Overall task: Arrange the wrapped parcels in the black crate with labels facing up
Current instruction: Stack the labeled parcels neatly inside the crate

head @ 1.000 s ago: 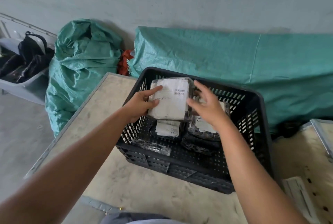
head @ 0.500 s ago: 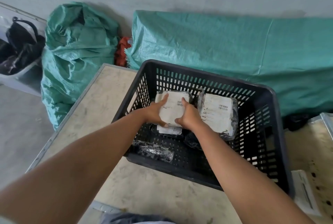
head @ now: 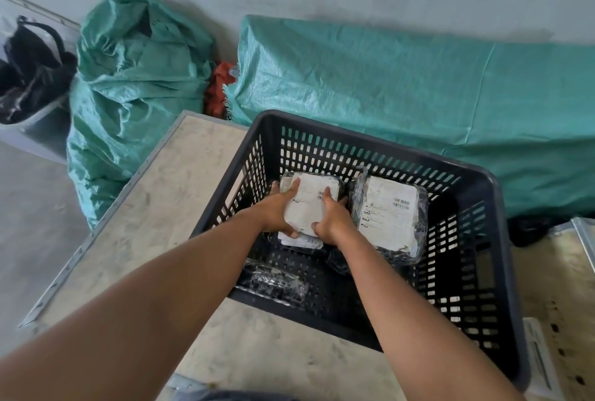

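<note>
The black slotted crate (head: pixel 492 271) stands on a worn table. Inside it, my left hand (head: pixel 277 211) and my right hand (head: pixel 332 217) grip one wrapped parcel (head: pixel 309 204) from both sides, its white label facing up, low in the crate's back left. It rests on another labelled parcel (head: pixel 299 242) whose edge shows beneath. To its right lies a second wrapped parcel (head: pixel 388 213) with its label up. A dark wrapped parcel (head: pixel 273 281) with no label showing lies at the crate's front left. Another dark bundle is partly hidden under my right forearm.
The table (head: pixel 180 207) has a metal rim and ends at the left. Behind it stand a stuffed green sack (head: pixel 128 84) and a long green-covered pile (head: pixel 402 84). A grey bin with black bags (head: pixel 29 78) sits far left. A flat white packet (head: pixel 541 358) lies right of the crate.
Both hands lowered the labelled parcel from above the crate's rim down onto the stack at the back left. The right parcel's label is now fully uncovered.
</note>
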Demonstrator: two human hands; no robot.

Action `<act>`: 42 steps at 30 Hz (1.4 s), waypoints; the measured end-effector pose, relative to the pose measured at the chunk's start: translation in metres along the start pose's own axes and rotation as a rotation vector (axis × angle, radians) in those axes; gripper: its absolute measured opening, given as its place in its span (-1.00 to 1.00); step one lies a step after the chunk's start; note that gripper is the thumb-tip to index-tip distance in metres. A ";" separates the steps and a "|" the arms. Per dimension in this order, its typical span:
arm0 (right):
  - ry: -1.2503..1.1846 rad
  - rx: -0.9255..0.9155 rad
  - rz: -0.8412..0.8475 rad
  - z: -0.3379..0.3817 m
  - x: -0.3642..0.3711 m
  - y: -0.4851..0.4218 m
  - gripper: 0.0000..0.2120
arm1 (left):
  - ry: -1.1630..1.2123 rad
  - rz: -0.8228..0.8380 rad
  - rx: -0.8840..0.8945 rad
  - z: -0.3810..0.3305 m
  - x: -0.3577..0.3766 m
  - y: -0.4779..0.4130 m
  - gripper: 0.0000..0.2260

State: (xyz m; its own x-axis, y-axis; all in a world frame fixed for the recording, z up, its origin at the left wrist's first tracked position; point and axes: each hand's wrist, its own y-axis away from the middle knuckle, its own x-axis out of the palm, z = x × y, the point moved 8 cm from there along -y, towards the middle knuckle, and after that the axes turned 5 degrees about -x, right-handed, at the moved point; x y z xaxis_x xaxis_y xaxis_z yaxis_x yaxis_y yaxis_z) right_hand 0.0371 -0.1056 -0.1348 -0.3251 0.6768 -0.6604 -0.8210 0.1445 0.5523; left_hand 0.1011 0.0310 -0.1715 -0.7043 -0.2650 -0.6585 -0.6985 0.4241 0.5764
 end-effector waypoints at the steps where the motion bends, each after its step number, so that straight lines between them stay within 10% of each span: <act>1: -0.019 -0.001 -0.005 -0.001 0.000 0.001 -0.02 | -0.001 -0.001 -0.004 -0.001 0.000 0.001 0.31; 12: -0.138 -0.285 -0.163 0.010 -0.042 0.052 -0.31 | -0.185 -0.056 0.078 -0.042 -0.058 0.064 -0.21; 19: -0.280 -0.330 0.087 -0.012 -0.013 0.078 -0.66 | -0.293 0.221 0.093 -0.008 -0.028 0.131 -0.24; 28: -0.117 -0.482 0.553 0.005 0.050 0.101 -0.58 | -0.468 0.315 -0.008 0.012 0.003 0.134 -0.42; 42: -0.148 -0.513 0.203 -0.001 0.024 0.081 -0.67 | -0.378 -0.012 0.056 -0.001 -0.022 0.122 -0.30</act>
State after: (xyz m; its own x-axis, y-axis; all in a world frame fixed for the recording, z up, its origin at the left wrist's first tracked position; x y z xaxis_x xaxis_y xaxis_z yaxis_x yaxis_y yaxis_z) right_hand -0.0381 -0.0784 -0.1068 -0.4612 0.7534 -0.4686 -0.8838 -0.3429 0.3184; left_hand 0.0311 0.0871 -0.0863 -0.5929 0.0632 -0.8028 -0.6909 0.4722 0.5474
